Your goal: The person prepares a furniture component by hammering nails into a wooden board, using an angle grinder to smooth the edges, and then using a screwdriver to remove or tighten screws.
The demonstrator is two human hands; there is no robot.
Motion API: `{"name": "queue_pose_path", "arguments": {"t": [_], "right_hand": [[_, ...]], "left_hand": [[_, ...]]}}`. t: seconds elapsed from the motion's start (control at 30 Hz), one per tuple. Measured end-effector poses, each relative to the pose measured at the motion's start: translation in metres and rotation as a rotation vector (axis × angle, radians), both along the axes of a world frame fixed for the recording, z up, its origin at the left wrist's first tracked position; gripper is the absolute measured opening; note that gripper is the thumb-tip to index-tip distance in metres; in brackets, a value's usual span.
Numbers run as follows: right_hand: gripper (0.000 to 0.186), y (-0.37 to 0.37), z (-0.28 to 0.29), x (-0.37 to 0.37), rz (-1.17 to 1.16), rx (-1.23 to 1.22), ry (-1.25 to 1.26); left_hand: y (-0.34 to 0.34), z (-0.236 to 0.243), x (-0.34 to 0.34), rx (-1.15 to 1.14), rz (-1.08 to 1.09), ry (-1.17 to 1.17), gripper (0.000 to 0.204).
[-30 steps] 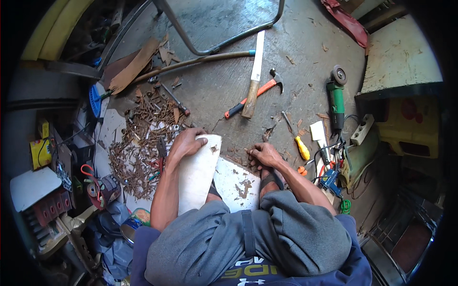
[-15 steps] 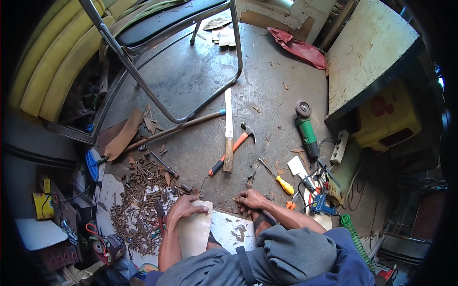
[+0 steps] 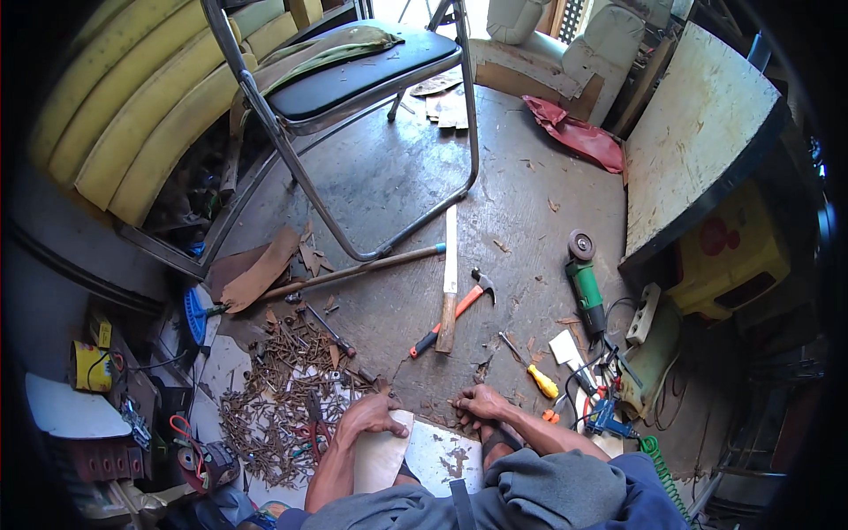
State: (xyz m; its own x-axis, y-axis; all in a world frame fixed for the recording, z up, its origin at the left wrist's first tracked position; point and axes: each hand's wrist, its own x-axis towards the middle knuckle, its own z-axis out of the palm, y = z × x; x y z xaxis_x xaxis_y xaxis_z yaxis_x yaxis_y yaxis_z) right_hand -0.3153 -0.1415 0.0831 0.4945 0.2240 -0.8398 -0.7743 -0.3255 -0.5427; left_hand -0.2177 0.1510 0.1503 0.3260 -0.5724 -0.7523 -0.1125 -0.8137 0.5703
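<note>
My left hand [image 3: 375,417] is closed round the upper edge of a pale, flat board [image 3: 378,464], with the thumb lying on its face. Beside that board is a white panel with peeled patches [image 3: 446,455], between my legs. My right hand [image 3: 481,404] is at the far right corner of the white panel, its fingers curled downward and pressed together. Whatever those fingers hold, if anything, is hidden. To the left of my left hand lie pliers with red handles [image 3: 316,431], on a heap of rusty screws and nails [image 3: 265,397].
Ahead lie a hammer [image 3: 455,311], a long-bladed handsaw [image 3: 449,300] and a wooden pole [image 3: 362,269]. A folding chair [image 3: 371,75] stands beyond. To the right are a yellow-handled screwdriver [image 3: 541,382], a green angle grinder [image 3: 587,287] and a white power strip [image 3: 645,314].
The whole view has tilted up, so the scene sits lower and slightly farther right. Both hands keep nearly the same place and grip relative to the boards.
</note>
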Motion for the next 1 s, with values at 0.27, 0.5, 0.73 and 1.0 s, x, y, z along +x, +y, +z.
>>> {"name": "queue_pose_path", "arguments": {"t": [0.27,0.5,0.73,1.0], "right_hand": [[0.030,0.000,-0.006,-0.004,0.001,0.000,-0.012],[0.034,0.007,-0.001,-0.003,0.115,-0.016,-0.160],[0.061,0.068,0.065,0.019,0.212,0.574,-0.333],[0.045,0.085,0.089,0.026,0.063,0.415,-0.364]], "left_hand": [[-0.007,0.009,-0.004,0.193,-0.014,-0.052,0.068],[-0.004,0.002,0.003,0.181,0.109,-0.006,0.074],[-0.053,0.098,0.063,0.141,0.246,-0.147,0.039],[-0.079,0.143,0.109,0.091,0.037,-0.016,0.037]]}}
